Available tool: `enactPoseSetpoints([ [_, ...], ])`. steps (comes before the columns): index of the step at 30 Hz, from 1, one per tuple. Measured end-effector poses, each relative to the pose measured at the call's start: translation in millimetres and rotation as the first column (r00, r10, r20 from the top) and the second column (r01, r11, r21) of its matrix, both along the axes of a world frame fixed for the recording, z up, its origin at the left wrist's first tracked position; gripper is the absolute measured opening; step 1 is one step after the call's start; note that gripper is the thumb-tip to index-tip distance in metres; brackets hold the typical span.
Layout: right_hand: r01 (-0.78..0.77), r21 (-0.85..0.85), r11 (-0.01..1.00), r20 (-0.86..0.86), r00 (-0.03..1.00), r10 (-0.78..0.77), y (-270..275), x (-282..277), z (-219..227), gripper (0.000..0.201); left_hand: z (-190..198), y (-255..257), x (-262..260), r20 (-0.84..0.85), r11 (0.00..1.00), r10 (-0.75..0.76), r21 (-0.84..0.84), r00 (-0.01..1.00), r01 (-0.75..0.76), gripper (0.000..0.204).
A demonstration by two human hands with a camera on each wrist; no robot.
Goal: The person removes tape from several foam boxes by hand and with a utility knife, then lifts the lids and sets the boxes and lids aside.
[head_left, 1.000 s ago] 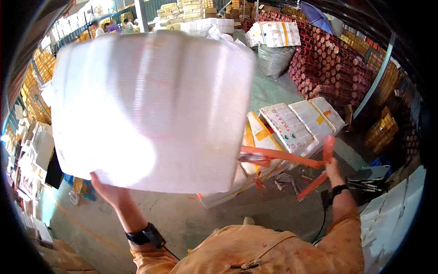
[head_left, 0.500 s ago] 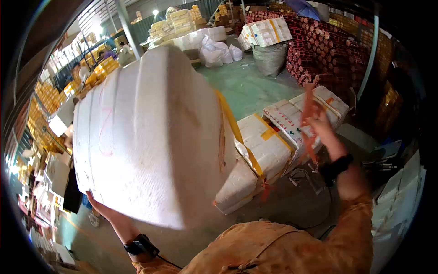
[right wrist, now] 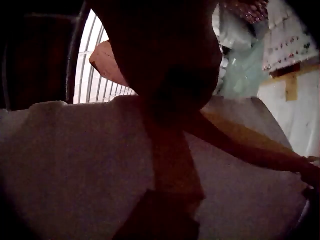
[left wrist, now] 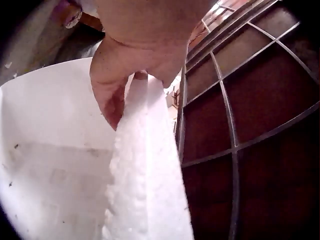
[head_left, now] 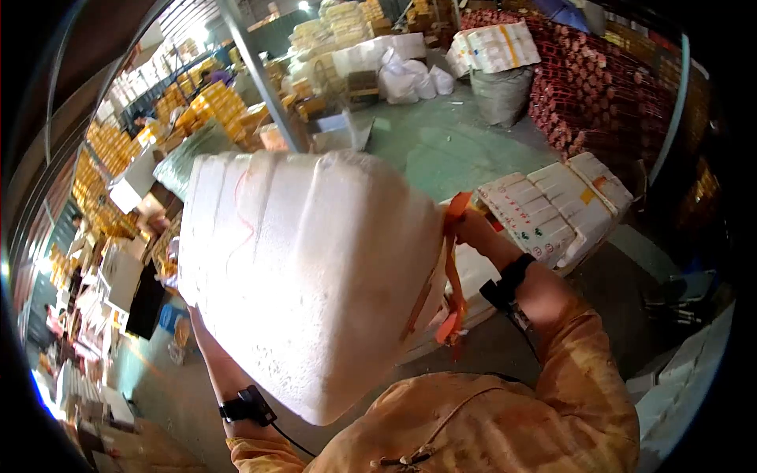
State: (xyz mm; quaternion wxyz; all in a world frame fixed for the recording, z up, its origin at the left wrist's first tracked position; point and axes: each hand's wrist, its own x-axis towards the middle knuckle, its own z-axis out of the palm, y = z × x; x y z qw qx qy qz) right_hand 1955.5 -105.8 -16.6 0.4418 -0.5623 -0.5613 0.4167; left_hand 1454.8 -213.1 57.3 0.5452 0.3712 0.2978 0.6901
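Observation:
A large white foam box (head_left: 315, 260) is held up tilted in front of my chest. My left hand (left wrist: 145, 50) grips its wall in the left wrist view, thumb on one face and fingers over the edge; in the head view most of this hand is behind the box. At the box's right side, my right hand (head_left: 479, 236) holds an orange strap (head_left: 453, 276) that hangs down along the box. In the right wrist view that hand (right wrist: 165, 65) is dark, right at the top edge of the box, with the strap (right wrist: 175, 165) running down the foam below it.
More white foam boxes (head_left: 552, 209) with yellow tape stand low on the right. Behind are a stuffed grey sack (head_left: 501, 94), a pile of dark red bundles (head_left: 591, 87) and white bags (head_left: 406, 79). A metal post (head_left: 264, 79) rises beyond the box. Cluttered cartons line the left.
The box has lowered and turned, and my view has swung left. My right hand has moved from out on the right, with the orange strap, in to the box's right side. The left hand keeps its hold.

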Motion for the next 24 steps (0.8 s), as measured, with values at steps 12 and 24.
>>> enactPoseSetpoints([
  [12, 0.029, -0.086, 0.996, -0.675, 0.734, -0.079, 49, -50, 7, 0.008, -46, -127, 133, -0.517, 0.873, -0.344, 0.131, 0.784, 0.47, 0.094],
  [24, -0.873, -0.134, 0.47, 0.4, 0.386, 0.831, -90, -54, 15, 0.015, -15, -28, 158, -0.134, 0.87, 0.487, -0.009, 0.863, -0.493, 0.032],
])
